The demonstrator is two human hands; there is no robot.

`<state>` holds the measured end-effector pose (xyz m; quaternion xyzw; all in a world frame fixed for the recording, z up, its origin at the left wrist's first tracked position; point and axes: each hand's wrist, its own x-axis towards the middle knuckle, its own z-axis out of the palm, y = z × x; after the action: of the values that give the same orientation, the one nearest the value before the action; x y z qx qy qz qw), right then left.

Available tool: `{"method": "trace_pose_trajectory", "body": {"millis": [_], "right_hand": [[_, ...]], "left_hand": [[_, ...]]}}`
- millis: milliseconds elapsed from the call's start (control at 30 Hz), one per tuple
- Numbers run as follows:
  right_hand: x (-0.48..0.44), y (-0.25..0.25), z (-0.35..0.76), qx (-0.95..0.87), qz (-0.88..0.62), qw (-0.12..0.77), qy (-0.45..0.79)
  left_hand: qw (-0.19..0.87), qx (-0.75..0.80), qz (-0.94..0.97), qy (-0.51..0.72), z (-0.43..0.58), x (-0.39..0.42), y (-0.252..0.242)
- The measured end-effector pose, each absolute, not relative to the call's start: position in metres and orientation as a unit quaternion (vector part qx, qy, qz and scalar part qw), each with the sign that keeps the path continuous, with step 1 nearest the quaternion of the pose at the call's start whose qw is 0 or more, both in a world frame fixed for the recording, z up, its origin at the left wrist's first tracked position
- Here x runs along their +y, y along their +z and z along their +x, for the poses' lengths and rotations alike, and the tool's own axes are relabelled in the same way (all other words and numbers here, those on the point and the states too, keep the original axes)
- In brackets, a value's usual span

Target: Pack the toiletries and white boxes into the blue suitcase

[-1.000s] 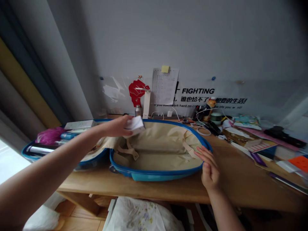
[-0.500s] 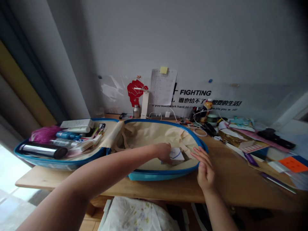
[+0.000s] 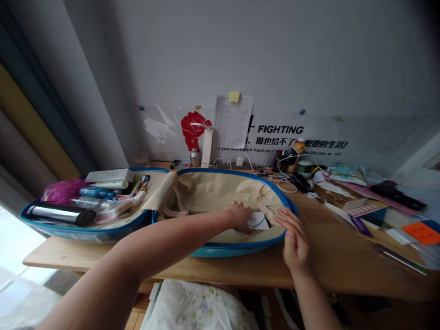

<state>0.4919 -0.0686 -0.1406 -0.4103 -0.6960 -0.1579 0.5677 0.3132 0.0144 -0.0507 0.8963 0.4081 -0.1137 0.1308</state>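
A blue suitcase lies open on the wooden desk, its right half lined in beige cloth. My left hand reaches across into that half and is closed on a small white box with a blue mark, resting it on the lining near the front right corner. My right hand rests on the suitcase's right rim, fingers stretched out and together, holding nothing. The left half holds several toiletries: a silver flask, tubes, a white box and a purple pouf.
Cluttered desk at right: papers, a tape ring, cables, an orange cube, dark items. A lamp, small bottle and phone stand by the wall with posters. Curtains hang at left. A white floral bag sits under the desk.
My left hand carried the white box from over the suitcase hinge down and right into the beige-lined half. My right hand stayed at the rim.
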Motion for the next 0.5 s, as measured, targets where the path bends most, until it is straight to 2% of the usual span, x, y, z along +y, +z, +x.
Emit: {"method": "trace_pose_trajectory", "body": {"millis": [267, 500], "right_hand": [[-0.0685, -0.1401, 0.4921, -0.697, -0.406, 0.568, -0.165], [-0.0684, -0.1423, 0.4946, -0.695, -0.417, 0.566, -0.150]], "left_hand": [[0.181, 0.448, 0.865, -0.131, 0.3112, 0.0069, -0.0445], [0.168, 0.422, 0.884, -0.108, 0.3127, 0.0088, -0.0498]]}}
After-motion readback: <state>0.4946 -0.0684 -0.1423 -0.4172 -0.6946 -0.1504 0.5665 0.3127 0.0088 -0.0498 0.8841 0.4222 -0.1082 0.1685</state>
